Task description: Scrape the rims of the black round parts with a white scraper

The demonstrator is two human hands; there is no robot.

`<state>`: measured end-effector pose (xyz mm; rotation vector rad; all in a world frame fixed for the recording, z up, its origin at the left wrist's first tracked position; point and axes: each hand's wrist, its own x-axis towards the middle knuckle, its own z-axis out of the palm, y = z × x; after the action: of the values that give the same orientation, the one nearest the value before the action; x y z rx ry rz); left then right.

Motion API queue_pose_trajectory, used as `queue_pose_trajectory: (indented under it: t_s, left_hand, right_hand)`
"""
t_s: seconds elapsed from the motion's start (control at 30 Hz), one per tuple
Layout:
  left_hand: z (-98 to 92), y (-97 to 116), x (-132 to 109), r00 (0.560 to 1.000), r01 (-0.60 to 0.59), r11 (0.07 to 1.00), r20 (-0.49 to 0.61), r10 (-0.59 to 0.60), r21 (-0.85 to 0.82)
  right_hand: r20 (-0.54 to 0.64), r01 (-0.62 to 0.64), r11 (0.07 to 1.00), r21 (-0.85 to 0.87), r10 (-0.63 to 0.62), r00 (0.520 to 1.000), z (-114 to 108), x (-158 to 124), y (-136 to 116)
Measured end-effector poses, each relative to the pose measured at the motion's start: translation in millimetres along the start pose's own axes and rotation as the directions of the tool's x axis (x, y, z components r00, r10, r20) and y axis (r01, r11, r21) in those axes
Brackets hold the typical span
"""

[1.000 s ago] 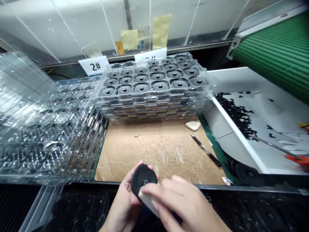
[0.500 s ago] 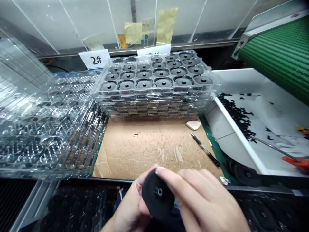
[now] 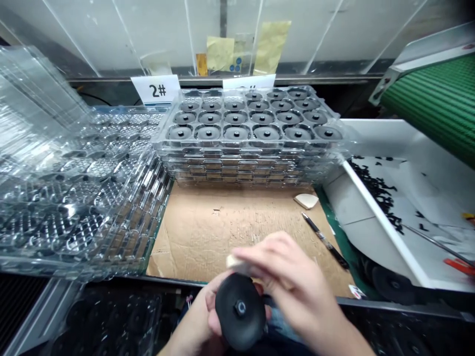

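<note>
My left hand (image 3: 212, 309) is closed around a round black disc (image 3: 247, 321) with a small raised hub at its centre. The disc is tilted, its hub side facing me, low in the middle of the view. Just above the disc's upper rim, my right hand (image 3: 285, 282) is blurred, its fingers drawn together. A small cream-coloured piece (image 3: 232, 260) shows at those fingertips, its kind too blurred to tell. On the cardboard (image 3: 193, 232) beyond lie a cream wedge-shaped piece (image 3: 306, 200) and a black pen (image 3: 326, 242).
A stack of clear trays (image 3: 252, 153) stands behind, its top tray holding black discs. More clear trays (image 3: 81, 198) are piled at left. A white bin (image 3: 386, 227) with small black parts and an orange-handled tool (image 3: 460, 267) sits at right, below a green conveyor belt (image 3: 438, 99).
My right hand has shifted up from the disc's side to above its rim, its fingers drawn together. The disc now faces me more squarely. The whole view has shifted slightly.
</note>
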<state>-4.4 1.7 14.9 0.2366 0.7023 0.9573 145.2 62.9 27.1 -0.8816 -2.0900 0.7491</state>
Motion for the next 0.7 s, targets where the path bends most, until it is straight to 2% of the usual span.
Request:
queue_pose_trajectory:
  t_s: [0.03, 0.1, 0.13, 0.17, 0.23, 0.33, 0.47, 0.57, 0.63, 0.7]
  left_hand:
    - [-3.1, 3, -1, 1.000, 0.004, 0.999, 0.013, -0.004, -0.045]
    - [-12.8, 8, -2, 0.999, -0.004, 0.987, 0.033, 0.009, -0.162]
    - [-18.9, 9, -2, 0.999, -0.013, 0.978, 0.045, 0.023, -0.209]
    - [-25.1, 9, -2, 0.998, -0.026, 0.970, 0.054, 0.040, -0.240]
    - [-36.9, 7, -1, 0.996, -0.050, 0.957, 0.055, 0.069, -0.287]
    - [-49.8, 5, 2, 0.993, -0.084, 0.936, 0.047, 0.107, -0.341]
    - [-58.1, 7, 3, 0.991, -0.113, 0.908, 0.014, 0.130, -0.403]
    - [-58.7, 10, 3, 0.989, -0.142, 0.904, -0.027, 0.143, -0.404]
    - [-56.7, 11, 2, 0.987, -0.162, 0.904, -0.070, 0.146, -0.396]
    - [-53.7, 11, 0, 0.979, -0.192, 0.907, -0.133, 0.152, -0.376]
  right_hand:
    - [0.026, -0.158, 0.987, 0.035, 0.157, 0.987, -1, -4, 12]
    - [0.081, -0.411, 0.907, 0.086, 0.405, 0.911, 3, -16, 41]
    - [0.103, -0.483, 0.872, 0.084, 0.475, 0.874, 10, -25, 54]
    - [0.111, -0.507, 0.860, 0.057, 0.500, 0.859, 18, -35, 66]
    - [0.134, -0.517, 0.856, 0.023, 0.509, 0.850, 37, -57, 83]
    - [0.146, -0.504, 0.863, -0.044, 0.504, 0.851, 60, -88, 91]
    - [0.116, -0.455, 0.859, -0.236, 0.489, 0.864, 66, -104, 90]
    - [0.069, -0.419, 0.848, -0.324, 0.463, 0.883, 58, -85, 81]
    - [0.015, -0.431, 0.859, -0.276, 0.452, 0.892, 51, -60, 61]
    - [-0.023, -0.431, 0.887, -0.167, 0.434, 0.901, 46, -31, 32]
